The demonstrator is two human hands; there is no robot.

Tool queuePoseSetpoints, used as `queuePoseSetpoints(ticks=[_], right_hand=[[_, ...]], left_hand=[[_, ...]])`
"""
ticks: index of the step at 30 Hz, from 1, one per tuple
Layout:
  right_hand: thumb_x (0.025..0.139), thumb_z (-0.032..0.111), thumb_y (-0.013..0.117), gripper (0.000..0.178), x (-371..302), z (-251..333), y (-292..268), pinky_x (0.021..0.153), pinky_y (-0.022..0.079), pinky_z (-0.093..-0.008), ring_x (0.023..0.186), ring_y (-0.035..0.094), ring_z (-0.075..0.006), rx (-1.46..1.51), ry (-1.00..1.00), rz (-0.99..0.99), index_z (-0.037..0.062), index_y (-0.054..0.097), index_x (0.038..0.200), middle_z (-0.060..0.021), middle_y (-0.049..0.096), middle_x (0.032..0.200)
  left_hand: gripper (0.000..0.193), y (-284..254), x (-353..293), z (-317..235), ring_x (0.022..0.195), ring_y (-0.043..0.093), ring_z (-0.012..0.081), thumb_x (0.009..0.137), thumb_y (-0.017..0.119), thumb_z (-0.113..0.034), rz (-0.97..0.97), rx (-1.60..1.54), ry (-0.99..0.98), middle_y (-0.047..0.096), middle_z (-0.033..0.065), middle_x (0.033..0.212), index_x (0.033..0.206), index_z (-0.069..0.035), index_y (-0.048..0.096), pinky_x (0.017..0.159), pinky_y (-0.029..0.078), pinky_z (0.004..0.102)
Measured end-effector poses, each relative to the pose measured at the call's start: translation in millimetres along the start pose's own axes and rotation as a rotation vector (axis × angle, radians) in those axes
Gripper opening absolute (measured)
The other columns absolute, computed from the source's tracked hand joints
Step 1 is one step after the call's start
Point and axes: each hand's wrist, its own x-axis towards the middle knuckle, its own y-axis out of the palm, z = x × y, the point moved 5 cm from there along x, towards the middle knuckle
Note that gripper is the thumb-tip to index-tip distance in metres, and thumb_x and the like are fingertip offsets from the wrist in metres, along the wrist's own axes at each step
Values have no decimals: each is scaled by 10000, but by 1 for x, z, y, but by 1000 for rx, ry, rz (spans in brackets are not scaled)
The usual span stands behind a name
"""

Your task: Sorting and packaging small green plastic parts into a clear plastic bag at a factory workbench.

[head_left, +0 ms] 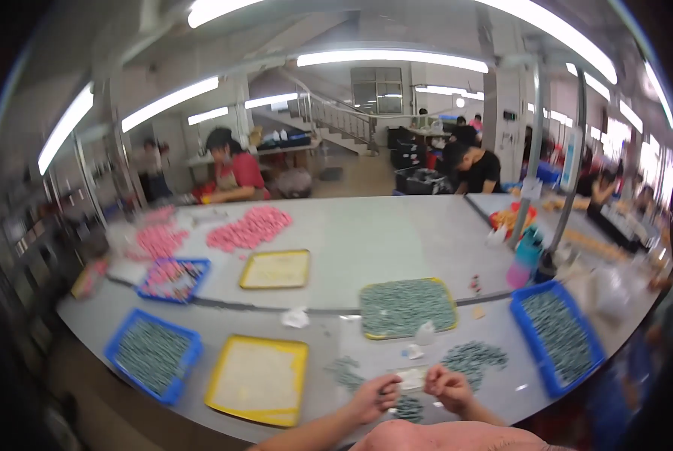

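My left hand [377,397] is closed, its thumb and fingertips pinched together above the near edge of the table. To its right my right hand [451,388] is closed in a similar pinch. What either pinch holds, if anything, is too small and blurred to make out. A pale rectangular piece [412,378] lies between the two hands. Small grey-green pieces surround them: a heap [475,359] beyond my right hand, a thin scatter [345,372] beyond my left hand, and a little pile [409,409] just below and between them.
Ahead stands a yellow-rimmed tray [452,322] of grey-green pieces. Blue trays of them flank me, left [194,359] and right [594,347]. Yellow trays [300,387] holding a pale layer sit left. Pink pieces [251,228] lie farther off. A bottle [524,259] stands right; people work beyond.
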Motion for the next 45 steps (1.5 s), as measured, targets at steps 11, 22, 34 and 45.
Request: queuePoseSetpoints(ticks=[11,22,34,45], right_hand=[[735,-86,538,147,-84,153,-210,784,396,-263,879,475,-151,-137,-13,-25,20,616,671,-61,461,956],[724,-98,508,177,-27,111,-201,864,330,-276,942,424,-149,-146,7,-14,41,606,677,-55,437,999],[679,-111,489,216,31,-55,-31,692,327,-296,773,399,-174,-307,-167,-59,62,592,601,-70,406,1015],[745,-57,483,123,-15,-33,18,684,400,-262,775,453,-188,-1159,-649,-294,17,573,783,-103,448,894]], left_hand=[[159,120,192,152,494,295,85,918,419,-184,27,-29,-51,343,-20,619,878,-43,482,413,231,210],[154,75,191,81,486,302,76,881,467,-198,-39,-4,-31,353,-32,619,893,-49,499,414,242,209],[227,-67,24,-43,443,273,79,900,447,-216,-91,115,201,335,-17,571,788,-30,513,387,203,213],[168,-52,-51,-37,575,569,244,862,536,-128,80,1344,1327,577,118,651,773,-10,615,524,441,307]])
